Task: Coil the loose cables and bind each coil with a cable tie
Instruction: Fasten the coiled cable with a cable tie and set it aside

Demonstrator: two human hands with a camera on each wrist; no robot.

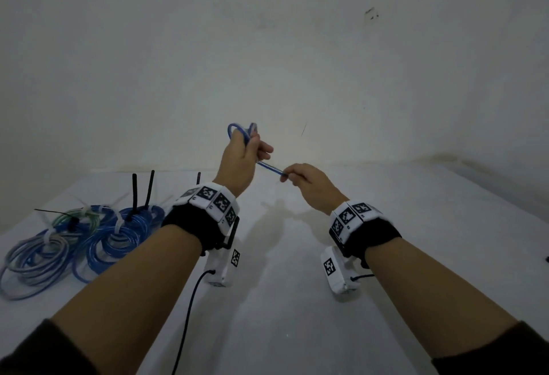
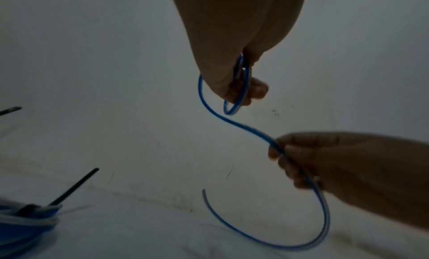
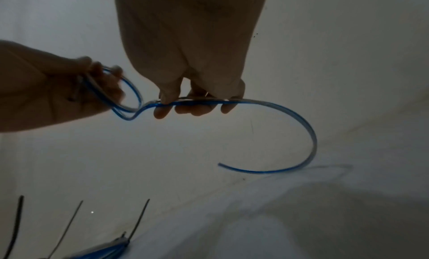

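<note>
A short blue cable (image 1: pixel 269 167) is held up in the air between both hands above the white table. My left hand (image 1: pixel 242 156) grips a small loop of it (image 2: pixel 236 90), raised above the wrist. My right hand (image 1: pixel 303 180) pinches the straight run a little to the right and lower (image 3: pixel 197 102). Beyond the right hand the free tail (image 3: pixel 301 134) curves down in a half circle, its end hanging loose above the table (image 2: pixel 320 226). Several bound coils (image 1: pixel 89 235), blue and pale, lie at the left of the table with black and white tie tails sticking up.
The white table (image 1: pixel 386 241) runs to a white wall behind. Black tie tails (image 1: pixel 142 193) stand upright from the coils at left. A black cord (image 1: pixel 190 309) hangs from the left wrist camera across the near table.
</note>
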